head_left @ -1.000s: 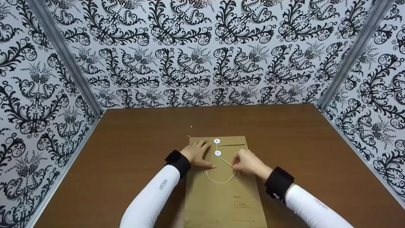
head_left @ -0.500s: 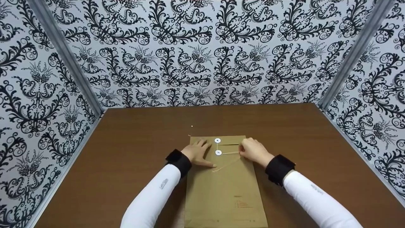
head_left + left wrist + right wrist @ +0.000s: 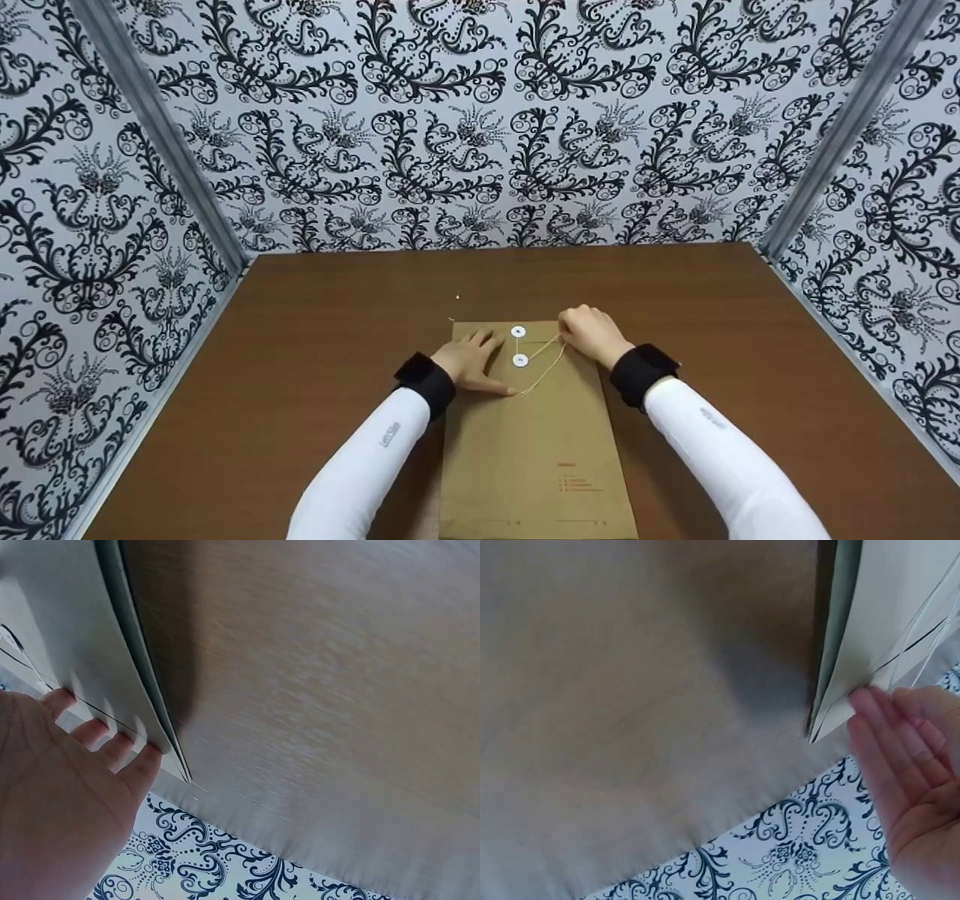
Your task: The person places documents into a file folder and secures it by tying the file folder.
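A brown paper document envelope (image 3: 532,450) lies flat on the table, its flap at the far end. Two white button discs sit one above the other, the upper disc (image 3: 518,331) on the flap and the lower disc (image 3: 520,361) below it, with string running between them. My left hand (image 3: 471,363) rests spread on the envelope's upper left; its fingertips press the paper in the left wrist view (image 3: 82,757). Over the upper right corner my right hand (image 3: 591,330) pinches the string (image 3: 545,347) between thumb and fingers. The string's loose end hangs back toward the left thumb.
The brown wooden table (image 3: 322,337) extends on both sides of the envelope. Patterned black-and-white walls (image 3: 480,135) with grey corner posts enclose it. A tiny white speck (image 3: 457,297) lies beyond the envelope's top left corner.
My right hand has moved from the envelope's middle right up to its top right corner, drawing the string round with it. My left hand has stayed in place.
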Motion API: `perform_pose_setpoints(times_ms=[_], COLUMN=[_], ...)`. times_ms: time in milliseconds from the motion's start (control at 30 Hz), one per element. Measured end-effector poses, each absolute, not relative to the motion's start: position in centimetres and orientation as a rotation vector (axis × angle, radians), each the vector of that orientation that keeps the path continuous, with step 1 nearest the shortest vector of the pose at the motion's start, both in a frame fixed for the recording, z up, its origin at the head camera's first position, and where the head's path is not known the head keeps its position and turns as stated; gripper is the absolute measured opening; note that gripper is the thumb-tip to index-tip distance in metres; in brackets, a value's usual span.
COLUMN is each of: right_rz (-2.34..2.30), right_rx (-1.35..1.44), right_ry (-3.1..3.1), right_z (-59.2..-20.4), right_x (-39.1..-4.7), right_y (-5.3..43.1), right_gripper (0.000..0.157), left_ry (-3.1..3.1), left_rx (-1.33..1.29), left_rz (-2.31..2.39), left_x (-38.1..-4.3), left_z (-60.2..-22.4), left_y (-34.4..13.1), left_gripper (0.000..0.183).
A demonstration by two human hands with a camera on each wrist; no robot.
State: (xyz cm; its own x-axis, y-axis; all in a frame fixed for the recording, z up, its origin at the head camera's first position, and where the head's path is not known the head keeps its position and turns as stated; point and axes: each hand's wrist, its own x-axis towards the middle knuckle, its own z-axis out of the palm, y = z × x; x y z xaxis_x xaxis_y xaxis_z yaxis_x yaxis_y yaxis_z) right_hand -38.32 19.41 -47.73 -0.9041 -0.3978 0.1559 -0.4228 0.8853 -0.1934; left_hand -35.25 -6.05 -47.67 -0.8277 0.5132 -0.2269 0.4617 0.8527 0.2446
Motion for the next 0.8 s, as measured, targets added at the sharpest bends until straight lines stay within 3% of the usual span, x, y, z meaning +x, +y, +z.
perform_pose_setpoints(times_ms=[800], right_rz=[0.344], right_rx=[0.592], right_ry=[-2.989], right_z=[-48.1], right_x=[-42.0], right_y=[16.1], right_gripper=[0.005], left_ry=[2.772], left_rx=[0.739], left_rz=[0.259], left_x=[-35.3], left_z=[-47.9], left_y=[-6.0], left_gripper=[0.098])
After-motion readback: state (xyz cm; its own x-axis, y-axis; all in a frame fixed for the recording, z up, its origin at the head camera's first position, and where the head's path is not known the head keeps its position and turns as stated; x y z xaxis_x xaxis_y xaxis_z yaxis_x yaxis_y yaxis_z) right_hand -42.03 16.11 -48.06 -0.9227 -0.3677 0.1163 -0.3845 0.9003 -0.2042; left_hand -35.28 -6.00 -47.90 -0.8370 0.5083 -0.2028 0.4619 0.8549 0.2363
